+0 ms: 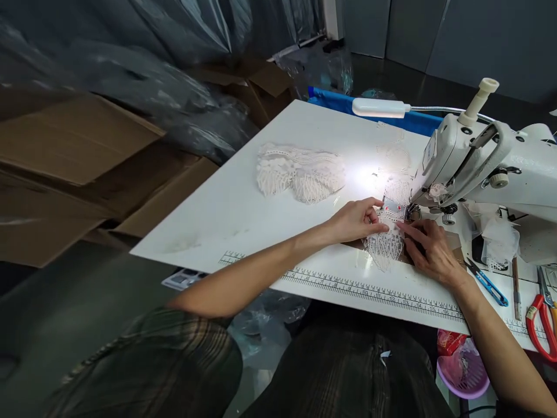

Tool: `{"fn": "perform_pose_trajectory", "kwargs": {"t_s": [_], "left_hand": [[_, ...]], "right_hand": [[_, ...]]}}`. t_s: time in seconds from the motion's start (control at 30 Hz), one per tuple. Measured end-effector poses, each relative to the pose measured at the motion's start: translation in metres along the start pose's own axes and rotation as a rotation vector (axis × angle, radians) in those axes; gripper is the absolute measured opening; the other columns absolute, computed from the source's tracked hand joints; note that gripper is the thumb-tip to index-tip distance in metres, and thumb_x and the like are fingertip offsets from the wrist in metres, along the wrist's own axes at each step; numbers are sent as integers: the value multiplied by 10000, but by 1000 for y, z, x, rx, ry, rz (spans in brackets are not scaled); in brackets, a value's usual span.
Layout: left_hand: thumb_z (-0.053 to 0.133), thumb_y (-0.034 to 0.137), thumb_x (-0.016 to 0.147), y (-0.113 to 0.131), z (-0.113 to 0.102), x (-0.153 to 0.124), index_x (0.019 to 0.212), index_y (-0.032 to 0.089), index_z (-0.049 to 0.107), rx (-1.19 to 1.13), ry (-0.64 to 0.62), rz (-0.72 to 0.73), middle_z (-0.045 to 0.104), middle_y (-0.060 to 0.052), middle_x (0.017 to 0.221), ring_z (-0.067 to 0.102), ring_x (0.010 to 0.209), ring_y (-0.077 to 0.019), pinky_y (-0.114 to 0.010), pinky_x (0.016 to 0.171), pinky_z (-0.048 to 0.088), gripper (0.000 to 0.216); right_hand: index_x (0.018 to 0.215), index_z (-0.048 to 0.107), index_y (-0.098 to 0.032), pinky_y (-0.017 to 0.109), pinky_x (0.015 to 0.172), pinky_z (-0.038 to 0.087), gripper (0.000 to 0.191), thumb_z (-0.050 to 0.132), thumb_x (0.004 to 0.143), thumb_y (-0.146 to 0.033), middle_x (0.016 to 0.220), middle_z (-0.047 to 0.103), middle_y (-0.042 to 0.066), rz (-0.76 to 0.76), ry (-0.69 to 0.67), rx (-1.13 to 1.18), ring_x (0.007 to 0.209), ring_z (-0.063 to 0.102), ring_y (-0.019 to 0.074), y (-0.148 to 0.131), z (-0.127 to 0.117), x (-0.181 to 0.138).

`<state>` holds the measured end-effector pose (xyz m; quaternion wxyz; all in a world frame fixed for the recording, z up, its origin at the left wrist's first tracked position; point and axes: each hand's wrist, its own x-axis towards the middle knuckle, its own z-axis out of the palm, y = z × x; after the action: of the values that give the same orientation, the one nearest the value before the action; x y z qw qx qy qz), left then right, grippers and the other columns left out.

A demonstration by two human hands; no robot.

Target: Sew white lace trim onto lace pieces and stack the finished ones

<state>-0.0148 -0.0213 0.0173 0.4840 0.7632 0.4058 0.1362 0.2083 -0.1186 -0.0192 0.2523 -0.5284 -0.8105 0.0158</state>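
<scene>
A piece of white lace (pixel 385 247) with a fringed lower edge lies at the needle area of the sewing machine (pixel 474 157). My left hand (pixel 354 220) is at its left side, fingers curled and thumb on the lace. From the right, my right hand (pixel 430 249) holds the lace's edge, with the index finger and thumb close to the presser foot. More lace stretches away behind the needle under bright lamp light. To the left, a separate fringed lace piece (pixel 300 171) rests flat on the white table (pixel 226 215).
Blue thread snips (pixel 489 284) and red-handled scissors (pixel 539 322) lie at the right. A printed ruler (pixel 348 284) follows the table's front edge. A lamp (pixel 380 108) hangs over the back. Cardboard boxes (pixel 78 139) stand left; a purple basket (pixel 467 377) sits below.
</scene>
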Motion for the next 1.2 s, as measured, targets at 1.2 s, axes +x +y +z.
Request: {"fn": "perform_pose_trajectory", "kwargs": {"t_s": [1.2], "left_hand": [[705, 362, 758, 2, -13, -7, 1392, 116, 482, 38, -93, -62, 708, -27, 810, 647, 710, -166, -281, 626, 463, 716]], "right_hand": [[1440, 505, -238, 470, 861, 519, 478, 337, 1000, -319, 1026, 602, 125, 126, -65, 56, 939, 571, 252, 1, 2, 2]]}}
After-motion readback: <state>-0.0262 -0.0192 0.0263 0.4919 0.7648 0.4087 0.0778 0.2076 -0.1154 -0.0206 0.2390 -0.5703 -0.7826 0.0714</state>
